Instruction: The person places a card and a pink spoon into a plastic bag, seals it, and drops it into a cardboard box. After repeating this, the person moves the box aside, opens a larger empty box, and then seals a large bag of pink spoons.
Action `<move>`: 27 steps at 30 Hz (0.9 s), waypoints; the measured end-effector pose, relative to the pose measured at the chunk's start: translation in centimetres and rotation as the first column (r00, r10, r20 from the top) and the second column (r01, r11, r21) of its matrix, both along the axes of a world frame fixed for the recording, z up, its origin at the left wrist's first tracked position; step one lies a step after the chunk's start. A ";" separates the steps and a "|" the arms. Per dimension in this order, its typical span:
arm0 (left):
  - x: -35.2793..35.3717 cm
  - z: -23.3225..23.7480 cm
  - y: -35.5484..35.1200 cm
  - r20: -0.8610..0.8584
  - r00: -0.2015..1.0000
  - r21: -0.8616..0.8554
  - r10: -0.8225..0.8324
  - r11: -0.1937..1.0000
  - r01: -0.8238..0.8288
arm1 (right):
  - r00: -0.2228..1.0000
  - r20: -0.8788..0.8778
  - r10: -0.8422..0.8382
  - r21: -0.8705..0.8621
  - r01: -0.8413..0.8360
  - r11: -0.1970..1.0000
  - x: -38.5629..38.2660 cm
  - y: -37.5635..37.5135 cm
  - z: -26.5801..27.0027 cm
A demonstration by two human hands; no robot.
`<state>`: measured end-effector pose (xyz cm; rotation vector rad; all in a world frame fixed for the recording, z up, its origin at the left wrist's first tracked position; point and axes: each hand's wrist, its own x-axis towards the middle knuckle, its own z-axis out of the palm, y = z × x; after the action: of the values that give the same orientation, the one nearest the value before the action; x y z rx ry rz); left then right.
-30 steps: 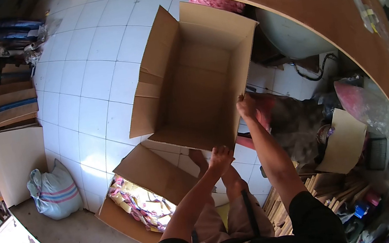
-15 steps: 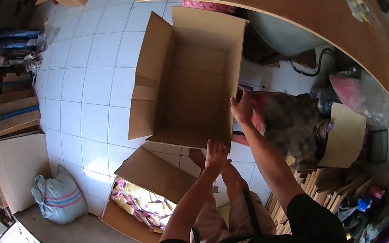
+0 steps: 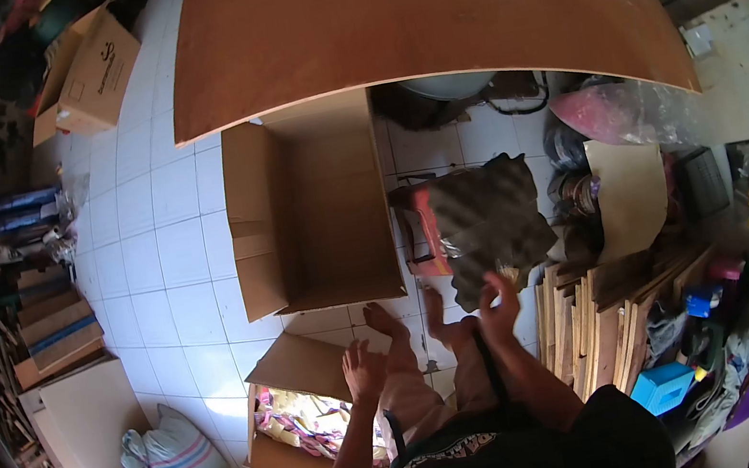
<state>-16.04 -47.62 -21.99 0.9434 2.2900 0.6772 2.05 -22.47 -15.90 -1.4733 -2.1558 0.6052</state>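
A large open cardboard box (image 3: 332, 211) stands on the tiled floor in front of me, its far end reaching the edge of the brown board. Bare cardboard shows inside it. My left hand (image 3: 365, 371), fingers apart and holding nothing, hovers by the flap of a smaller cardboard box (image 3: 305, 465). Inside that smaller box lie many yellow, white and pink wrapped pieces (image 3: 311, 423). On the other side, my right hand (image 3: 499, 304) is raised with loosely bent fingers and nothing in them, near a dark, ragged cover (image 3: 489, 222) over a red-framed seat.
The brown board (image 3: 421, 24) spans the far side above the floor. Wooden slats (image 3: 590, 318) are stacked at my right, near a blue container (image 3: 663, 387). A tied white sack (image 3: 173, 460) sits at the left. Another carton (image 3: 99, 76) stands far left.
Both hands have let go of the large box and drawn back toward my body. The box now rests squarer to me, with its far end at the board. My view has shifted.
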 end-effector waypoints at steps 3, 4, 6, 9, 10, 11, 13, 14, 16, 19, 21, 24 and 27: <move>3.7 -1.2 1.1 0.157 0.981 0.165 -0.115 0.982 0.088 | 0.893 0.204 -0.402 0.169 0.373 0.912 4.0 9.6 1.3; 4.7 -0.7 2.6 0.202 0.963 0.242 -0.177 0.962 0.126 | 0.872 0.279 -0.402 0.159 0.371 0.915 6.3 12.8 0.2; 7.6 -1.3 7.8 0.283 0.951 0.281 -0.124 0.959 0.041 | 0.900 0.301 -0.316 -0.049 0.345 0.937 11.1 18.3 -3.6; 11.6 -5.9 15.8 0.414 0.906 0.274 0.086 0.938 -0.214 | 0.975 0.150 -0.164 -0.601 0.222 0.768 13.0 23.7 -5.1; 11.4 -5.5 19.0 0.658 0.739 0.213 0.149 0.903 -0.372 | 0.980 0.084 -0.180 -0.689 0.188 0.700 13.2 24.7 -6.0; 10.9 -4.4 22.0 0.844 0.501 0.105 0.190 0.858 -0.503 | 0.979 0.025 -0.202 -0.769 0.148 0.622 13.8 25.3 -7.1; 9.2 0.3 26.9 0.845 0.526 0.206 0.096 0.850 -0.485 | 0.976 -0.112 -0.188 -0.861 -0.001 0.508 13.9 25.6 -7.3; 10.1 -2.1 27.8 0.834 0.532 0.170 0.146 0.849 -0.500 | 0.949 -0.245 -0.200 -0.911 -0.154 0.383 13.7 25.2 -7.4; 10.8 -4.3 28.0 0.835 0.503 0.085 0.221 0.853 -0.515 | 0.894 -0.277 -0.352 -0.907 -0.123 0.402 13.6 23.6 -7.5; 11.3 -6.3 26.5 0.866 0.403 -0.059 0.297 0.860 -0.507 | 0.882 -0.201 -0.426 -0.952 -0.073 0.297 14.0 22.4 -5.2; 11.5 -6.7 26.5 0.800 0.480 -0.098 0.361 0.867 -0.489 | 0.844 -0.094 -0.527 -0.979 0.017 0.201 14.1 21.7 -2.8; 11.1 -4.1 27.5 0.819 0.476 -0.064 0.320 0.876 -0.478 | 0.902 -0.018 -0.431 -0.984 0.059 0.166 16.4 21.1 -4.2; 10.9 -3.1 27.8 0.789 0.521 -0.067 0.326 0.889 -0.454 | 0.896 -0.001 -0.444 -0.986 0.072 0.148 17.6 20.6 -5.3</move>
<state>-5.14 -19.82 -25.05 0.0602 1.6211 1.1902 19.65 -1.89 -21.17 -2.0428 -1.0039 2.2026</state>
